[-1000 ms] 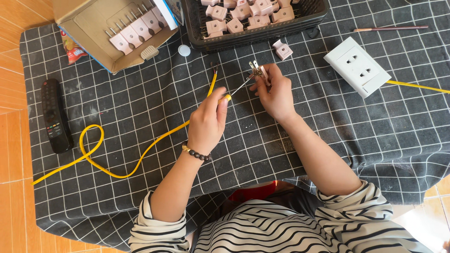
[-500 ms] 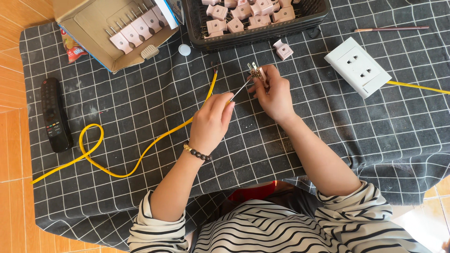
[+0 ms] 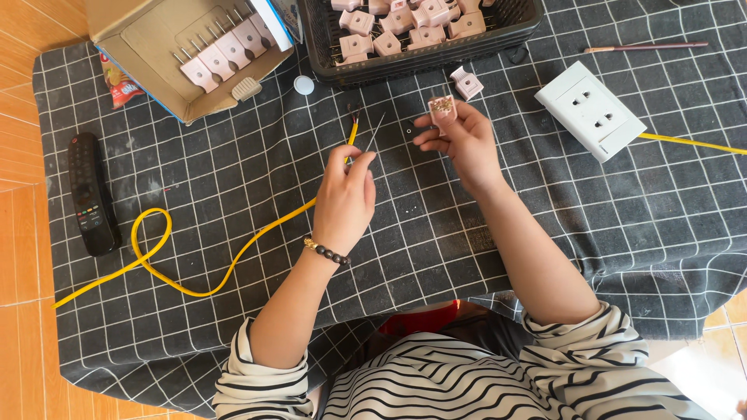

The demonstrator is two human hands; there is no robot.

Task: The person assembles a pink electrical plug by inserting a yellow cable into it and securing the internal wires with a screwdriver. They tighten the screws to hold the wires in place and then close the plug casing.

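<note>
Nearest, the left hand (image 3: 345, 194) pinches a thin metal tool (image 3: 373, 134) and the yellow cable (image 3: 233, 260) on the checked cloth (image 3: 545, 210). Just right of the cable's stripped tip, the right hand (image 3: 461, 140) closes its fingers on a pink plug (image 3: 442, 106). Beyond lies the black basket (image 3: 436, 58).

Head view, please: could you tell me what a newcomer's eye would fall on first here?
Probably the two bare hands at the centre of the dark checked cloth: the left hand pinches the end of a bright yellow cable that loops away to the left, and the right hand holds a small pink plug half just beyond it. Next, the black plastic basket of more pink plug parts at the top edge.
</note>
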